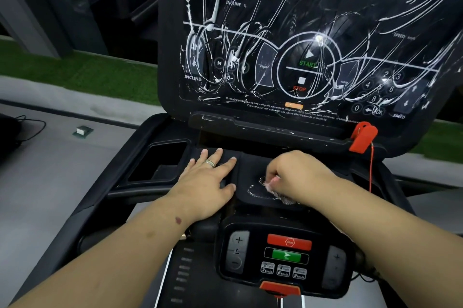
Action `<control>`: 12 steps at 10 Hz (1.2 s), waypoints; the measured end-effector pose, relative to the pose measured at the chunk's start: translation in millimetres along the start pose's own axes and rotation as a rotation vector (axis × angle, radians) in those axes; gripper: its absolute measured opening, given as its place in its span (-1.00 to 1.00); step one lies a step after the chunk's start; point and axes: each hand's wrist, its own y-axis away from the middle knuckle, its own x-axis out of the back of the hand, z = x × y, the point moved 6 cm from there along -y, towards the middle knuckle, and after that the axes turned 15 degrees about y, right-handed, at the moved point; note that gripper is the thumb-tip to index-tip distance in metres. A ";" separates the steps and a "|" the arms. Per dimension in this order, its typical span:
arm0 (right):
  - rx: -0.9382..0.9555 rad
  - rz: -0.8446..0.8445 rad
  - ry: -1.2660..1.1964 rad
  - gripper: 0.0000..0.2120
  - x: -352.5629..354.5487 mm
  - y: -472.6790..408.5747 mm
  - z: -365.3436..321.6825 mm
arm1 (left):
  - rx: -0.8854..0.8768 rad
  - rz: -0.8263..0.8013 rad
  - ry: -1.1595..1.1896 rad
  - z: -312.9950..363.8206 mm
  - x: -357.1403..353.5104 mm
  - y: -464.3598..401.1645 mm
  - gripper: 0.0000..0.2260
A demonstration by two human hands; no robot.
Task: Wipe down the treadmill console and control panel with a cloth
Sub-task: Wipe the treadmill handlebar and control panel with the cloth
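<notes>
The black treadmill console (310,19) tilts up ahead, its glossy face smeared with white foam streaks over the START and STOP markings. Below it lies a dark shelf (246,165). My left hand (208,182) rests flat on that shelf, fingers straight, a ring on one finger. My right hand (298,172) grips a small bunched cloth (278,191) and presses it onto the shelf, where a wet smear shows beside it. The lower control panel (283,257) with red Stop and green start buttons sits near me, between my forearms.
A red safety key clip (363,137) with a thin red cord hangs at the console's right lower corner. A recessed cup holder (162,160) lies left of my left hand. Grey floor and a green turf strip (75,67) stretch behind on the left.
</notes>
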 end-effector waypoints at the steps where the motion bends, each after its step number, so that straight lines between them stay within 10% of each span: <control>1: -0.036 0.136 0.029 -0.85 5.7 -7.4 -7.5 | -0.003 0.001 0.005 -0.3 -0.5 -0.1 -0.41; 12: 0.064 0.194 0.078 -0.83 -1.6 -14.3 -23.2 | -0.005 0.010 0.008 0.4 0.2 -0.3 -0.41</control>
